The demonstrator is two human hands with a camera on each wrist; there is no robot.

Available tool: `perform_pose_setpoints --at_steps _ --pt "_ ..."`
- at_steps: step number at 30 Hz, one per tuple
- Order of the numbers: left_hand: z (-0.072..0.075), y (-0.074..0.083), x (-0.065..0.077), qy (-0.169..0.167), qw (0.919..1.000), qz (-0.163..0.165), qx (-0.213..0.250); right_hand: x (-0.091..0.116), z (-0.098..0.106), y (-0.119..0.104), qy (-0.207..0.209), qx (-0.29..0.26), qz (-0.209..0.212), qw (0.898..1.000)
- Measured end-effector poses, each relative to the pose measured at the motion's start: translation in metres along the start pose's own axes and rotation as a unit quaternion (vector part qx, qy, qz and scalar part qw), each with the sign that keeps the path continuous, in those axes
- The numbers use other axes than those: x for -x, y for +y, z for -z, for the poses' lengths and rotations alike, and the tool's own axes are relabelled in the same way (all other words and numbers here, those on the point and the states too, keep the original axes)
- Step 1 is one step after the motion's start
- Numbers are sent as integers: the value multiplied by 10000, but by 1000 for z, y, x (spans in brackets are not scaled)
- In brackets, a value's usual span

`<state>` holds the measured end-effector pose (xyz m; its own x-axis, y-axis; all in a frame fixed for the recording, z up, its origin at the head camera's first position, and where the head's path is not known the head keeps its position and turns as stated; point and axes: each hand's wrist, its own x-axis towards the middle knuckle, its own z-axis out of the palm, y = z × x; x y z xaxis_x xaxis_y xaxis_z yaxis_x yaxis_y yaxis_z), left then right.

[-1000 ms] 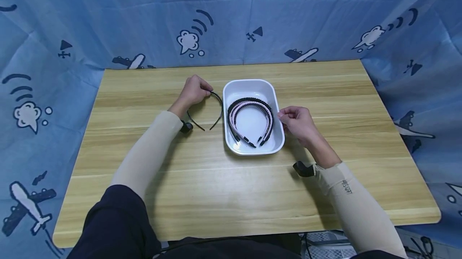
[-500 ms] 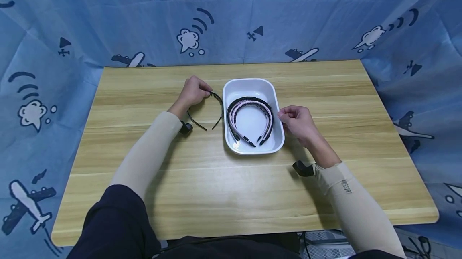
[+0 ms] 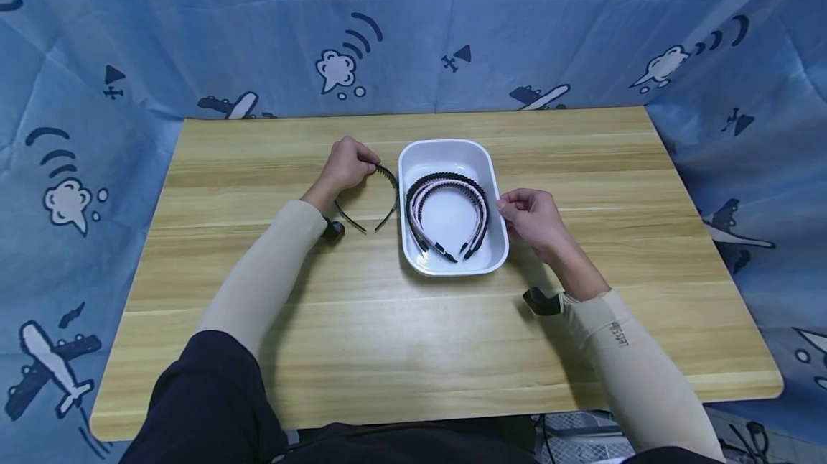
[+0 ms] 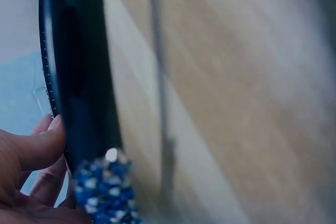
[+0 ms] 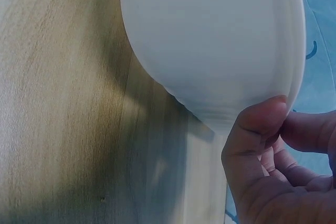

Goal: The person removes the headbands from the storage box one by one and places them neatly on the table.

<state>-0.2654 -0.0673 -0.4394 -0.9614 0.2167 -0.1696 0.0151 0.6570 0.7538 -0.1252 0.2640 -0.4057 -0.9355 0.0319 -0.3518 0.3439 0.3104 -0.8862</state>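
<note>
In the head view my left hand (image 3: 349, 164) pinches a thin black headband (image 3: 395, 195) near its top, left of the white tray. Its two ends point down toward me. Close up in the left wrist view, the dark headband (image 4: 86, 77) runs past my thumb, and a cluster of blue and silver sparkling beads (image 4: 107, 190) shows at the bottom. My right hand (image 3: 531, 216) holds the right rim of the white plastic tray (image 3: 452, 150) between thumb and finger. Inside the tray several headbands (image 3: 446, 178), black and pale pink, lie nested together, their ends toward me.
Everything stands on a light wooden table (image 3: 413, 349). Blue printed curtain (image 3: 413, 33) hangs along the back and both sides. Below the front edge at the right, a pair of dark scissors (image 3: 752, 439) is partly visible.
</note>
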Motion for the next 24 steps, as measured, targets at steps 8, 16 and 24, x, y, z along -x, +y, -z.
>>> perform_pose_setpoints --at_steps 8,16,24 --pt "0 2 0 6 9999 -104 24 0 1 1 33 -23 81 10000" --pt "3 4 2 -64 9999 -41 88 0 1 1 36 -66 123 9999" --pt "3 2 4 25 9999 -26 147 -1 0 0 -4 -48 107 9999"
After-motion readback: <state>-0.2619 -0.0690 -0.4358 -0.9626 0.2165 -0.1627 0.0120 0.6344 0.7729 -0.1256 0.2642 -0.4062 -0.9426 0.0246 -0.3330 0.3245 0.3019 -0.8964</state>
